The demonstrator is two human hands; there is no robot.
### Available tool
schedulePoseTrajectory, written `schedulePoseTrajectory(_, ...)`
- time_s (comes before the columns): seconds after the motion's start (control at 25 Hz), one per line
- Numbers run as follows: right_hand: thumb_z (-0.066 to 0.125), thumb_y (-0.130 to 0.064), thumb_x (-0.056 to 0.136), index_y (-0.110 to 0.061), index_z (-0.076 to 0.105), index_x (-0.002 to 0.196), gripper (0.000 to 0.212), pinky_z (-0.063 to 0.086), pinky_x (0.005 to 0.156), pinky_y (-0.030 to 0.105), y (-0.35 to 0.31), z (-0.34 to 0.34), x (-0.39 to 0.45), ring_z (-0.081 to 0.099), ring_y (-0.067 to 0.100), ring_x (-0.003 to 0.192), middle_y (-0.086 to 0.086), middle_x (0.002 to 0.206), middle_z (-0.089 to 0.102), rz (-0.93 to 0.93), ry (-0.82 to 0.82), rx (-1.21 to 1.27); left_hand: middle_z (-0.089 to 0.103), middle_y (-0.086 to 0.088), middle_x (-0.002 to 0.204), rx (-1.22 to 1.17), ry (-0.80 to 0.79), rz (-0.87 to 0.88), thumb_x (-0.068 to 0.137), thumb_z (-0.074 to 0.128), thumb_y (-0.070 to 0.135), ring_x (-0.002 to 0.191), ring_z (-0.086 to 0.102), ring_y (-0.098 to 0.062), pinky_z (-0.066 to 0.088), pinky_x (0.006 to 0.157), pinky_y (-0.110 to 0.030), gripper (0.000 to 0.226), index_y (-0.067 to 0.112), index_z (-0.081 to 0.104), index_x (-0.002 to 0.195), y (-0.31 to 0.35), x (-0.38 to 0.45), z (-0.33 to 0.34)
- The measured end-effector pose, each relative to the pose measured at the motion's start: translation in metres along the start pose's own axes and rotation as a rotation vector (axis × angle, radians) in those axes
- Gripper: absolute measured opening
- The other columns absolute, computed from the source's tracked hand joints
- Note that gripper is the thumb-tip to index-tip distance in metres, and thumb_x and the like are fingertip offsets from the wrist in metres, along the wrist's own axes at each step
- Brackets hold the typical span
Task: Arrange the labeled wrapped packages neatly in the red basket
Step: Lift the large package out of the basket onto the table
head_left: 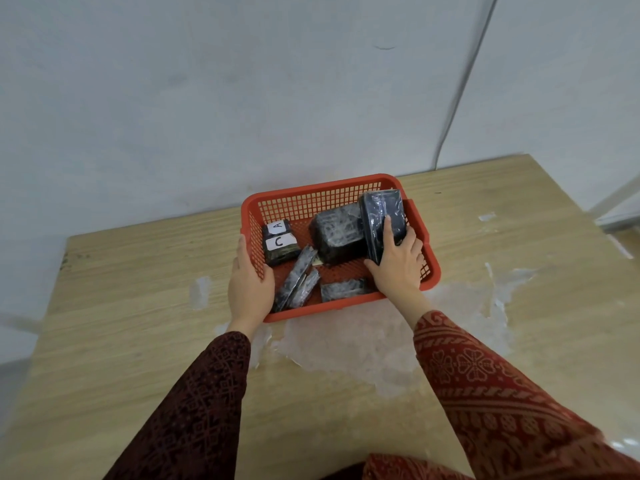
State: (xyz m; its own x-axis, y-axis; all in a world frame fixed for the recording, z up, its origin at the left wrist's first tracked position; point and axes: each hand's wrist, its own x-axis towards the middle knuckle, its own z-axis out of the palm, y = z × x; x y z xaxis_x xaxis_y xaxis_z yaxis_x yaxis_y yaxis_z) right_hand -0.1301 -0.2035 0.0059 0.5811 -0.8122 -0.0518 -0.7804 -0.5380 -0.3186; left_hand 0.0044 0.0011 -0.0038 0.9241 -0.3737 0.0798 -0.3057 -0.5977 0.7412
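A red mesh basket (311, 199) sits on the wooden table. My left hand (247, 282) grips its left wall. My right hand (398, 265) holds a dark wrapped package (381, 209) that stands on edge against the basket's right wall. Beside it lies a large dark block (337, 233). At the back left sit two small packages, one labeled A (277, 226) and one labeled C (282, 249). Two flat packages (298, 282) lean together at the front left. Another small package (343, 291) lies at the front.
The wooden table (138, 289) carries white peeled patches (363, 341) in front of and right of the basket. A grey wall rises just behind the table. A cable (460, 88) runs down the wall at the right.
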Motion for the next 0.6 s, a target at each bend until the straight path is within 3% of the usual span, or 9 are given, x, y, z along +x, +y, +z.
schedulePoseTrajectory(0.12, 0.068, -0.041, 0.082, -0.032, 0.007, 0.15, 0.092, 0.032, 0.106, 0.057, 0.0, 0.002, 0.002, 0.026, 0.044, 0.134, 0.025, 0.15, 0.018, -0.035, 0.027, -0.059, 0.039, -0.013, 0.143, 0.082, 0.046, 0.013, 0.091, 0.052, 0.016, 0.125, 0.044, -0.026, 0.04, 0.096, -0.031, 0.063, 0.015, 0.025, 0.148, 0.003, -0.001, -0.002)
schedulePoseTrajectory(0.24, 0.068, -0.036, 0.083, -0.033, 0.009, 0.15, 0.089, 0.035, 0.104, 0.059, 0.005, 0.005, -0.001, 0.026, 0.045, 0.136, 0.025, 0.152, 0.015, -0.078, 0.026, -0.01, 0.04, -0.017, 0.143, 0.309, 0.129, 0.211, 0.089, 0.054, 0.014, 0.133, 0.034, -0.031, 0.029, 0.109, -0.046, 0.044, 0.009, 0.048, 0.133, 0.008, -0.007, -0.002)
schedulePoseTrajectory(0.36, 0.068, -0.036, 0.083, -0.035, 0.008, 0.149, 0.09, 0.039, 0.103, 0.059, 0.006, 0.006, -0.002, 0.025, 0.044, 0.136, 0.023, 0.153, 0.015, -0.091, 0.03, 0.009, 0.058, -0.013, 0.122, 0.369, 0.118, 0.383, 0.088, 0.055, 0.014, 0.116, 0.052, -0.03, 0.036, 0.098, -0.044, 0.029, 0.007, 0.063, 0.115, 0.019, -0.024, 0.002)
schedulePoseTrajectory(0.48, 0.069, -0.035, 0.083, -0.033, 0.01, 0.15, 0.089, 0.038, 0.104, 0.058, 0.004, 0.002, -0.004, 0.024, 0.043, 0.137, 0.022, 0.153, 0.015, -0.077, 0.009, 0.053, 0.064, -0.008, 0.108, 0.293, -0.043, 0.401, 0.089, 0.054, 0.017, 0.101, 0.059, -0.025, 0.045, 0.087, -0.041, 0.025, 0.008, 0.066, 0.108, 0.043, -0.054, 0.024)
schedulePoseTrajectory(0.6, 0.07, -0.032, 0.083, -0.028, 0.023, 0.148, 0.081, 0.035, 0.11, 0.051, 0.005, -0.014, -0.004, 0.025, 0.033, 0.14, 0.016, 0.153, 0.018, -0.097, 0.026, 0.427, 0.067, -0.004, 0.099, 0.301, -0.168, 0.404, 0.093, 0.048, 0.025, 0.092, 0.061, -0.022, 0.047, 0.081, -0.038, 0.027, 0.01, 0.068, 0.103, 0.064, -0.079, 0.049)
